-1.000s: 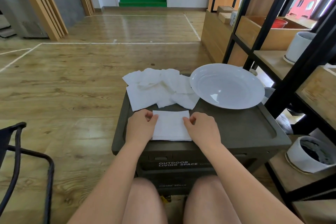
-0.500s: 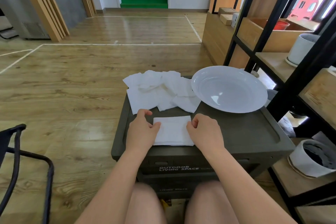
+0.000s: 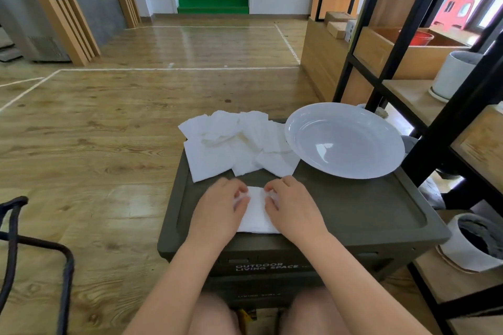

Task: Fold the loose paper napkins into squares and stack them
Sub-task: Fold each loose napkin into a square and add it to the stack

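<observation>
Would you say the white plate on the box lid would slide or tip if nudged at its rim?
The white plate looks glossy on the smooth box lid, so it would probably slide. Its wide, shallow shape suggests it is unlikely to tip.

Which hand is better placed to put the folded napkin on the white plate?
Probably the right hand: the white round plate lies on its side. Both hands hold the white folded paper napkin.
</observation>
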